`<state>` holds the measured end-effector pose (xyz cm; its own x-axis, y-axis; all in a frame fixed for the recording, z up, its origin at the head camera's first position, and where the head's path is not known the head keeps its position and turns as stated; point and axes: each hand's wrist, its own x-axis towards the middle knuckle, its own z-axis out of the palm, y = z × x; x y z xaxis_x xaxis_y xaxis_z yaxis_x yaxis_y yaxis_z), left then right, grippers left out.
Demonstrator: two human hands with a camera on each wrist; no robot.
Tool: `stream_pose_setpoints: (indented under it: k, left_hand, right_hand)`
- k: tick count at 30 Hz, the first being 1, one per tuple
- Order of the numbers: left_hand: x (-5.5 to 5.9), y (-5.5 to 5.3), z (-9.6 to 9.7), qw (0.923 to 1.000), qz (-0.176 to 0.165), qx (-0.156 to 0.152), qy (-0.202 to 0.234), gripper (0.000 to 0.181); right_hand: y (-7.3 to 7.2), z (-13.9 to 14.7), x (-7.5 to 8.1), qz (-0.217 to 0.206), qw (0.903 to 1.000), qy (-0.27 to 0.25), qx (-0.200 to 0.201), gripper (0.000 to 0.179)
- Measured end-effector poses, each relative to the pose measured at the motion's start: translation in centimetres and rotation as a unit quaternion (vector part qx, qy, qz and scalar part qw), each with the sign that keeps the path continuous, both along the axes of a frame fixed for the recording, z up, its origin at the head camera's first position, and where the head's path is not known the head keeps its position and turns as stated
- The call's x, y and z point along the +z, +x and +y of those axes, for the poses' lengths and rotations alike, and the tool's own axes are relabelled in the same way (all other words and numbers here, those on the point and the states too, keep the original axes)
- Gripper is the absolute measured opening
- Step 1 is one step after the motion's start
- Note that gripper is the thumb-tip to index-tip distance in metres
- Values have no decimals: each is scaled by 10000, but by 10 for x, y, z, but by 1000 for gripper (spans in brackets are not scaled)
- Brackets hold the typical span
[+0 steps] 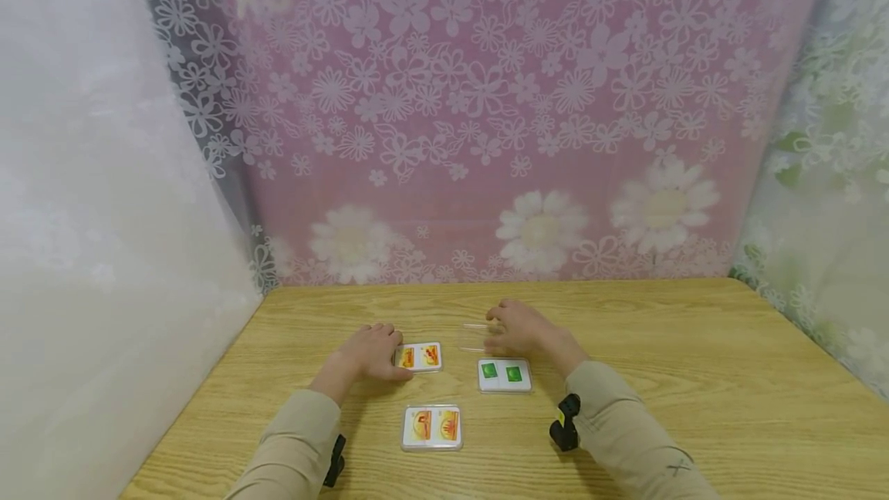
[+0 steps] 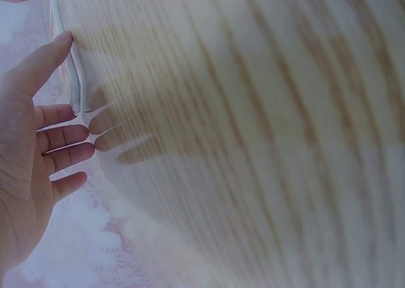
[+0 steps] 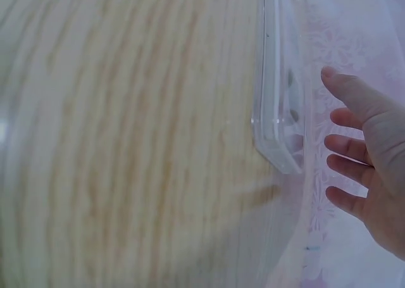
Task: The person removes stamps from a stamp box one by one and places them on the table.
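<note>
My left hand (image 1: 373, 351) is spread over the left end of the far orange card case (image 1: 430, 357), with my thumb on its edge and my pointer finger touching it too. My fingers are nearly straight, with little gaps between them. The case lies flat, and I can see orange and red pictures on white in it. My right hand (image 1: 522, 329) is wide, with its fingers apart, and it looks a bit blurry from my head. It is at the right end of a see-through piece (image 1: 471, 337), but I cannot tell if I am touching that piece. The see-through piece is just to the right of the far orange card case. The green card case (image 1: 504, 376) lies flat just on the near side of my right hand, and it shows two green pictures on white. The near orange card case (image 1: 433, 444) lies closest to me, to the left of the green one, with two orange pictures side by side. I have a tan left sleeve (image 1: 295, 434) and a tan right sleeve (image 1: 621, 415), and each has a black gadget (image 1: 566, 427) by the wrist. Everything lies on a yellow-brown wood table (image 1: 639, 330). At the far side hangs a pink flower cloth (image 1: 451, 106), with a whitish sheet (image 1: 104, 176) on the left.
</note>
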<state>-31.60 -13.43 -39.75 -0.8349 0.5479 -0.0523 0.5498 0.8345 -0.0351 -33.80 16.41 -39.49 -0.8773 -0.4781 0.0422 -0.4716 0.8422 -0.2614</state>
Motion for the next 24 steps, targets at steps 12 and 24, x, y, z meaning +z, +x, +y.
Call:
stream_pose_setpoints:
  k: [12, 24]
  left_hand:
    - [-3, -1, -2, 10000, 63, -27, -30, 58]
    - [-2, 0, 0, 9999, 32, 4, -134, 61]
  right_hand:
    - [1, -8, 9, -65, 9979, -632, 111, 47]
    - [4, -28, 14, -203, 9913, -1231, 419, 48]
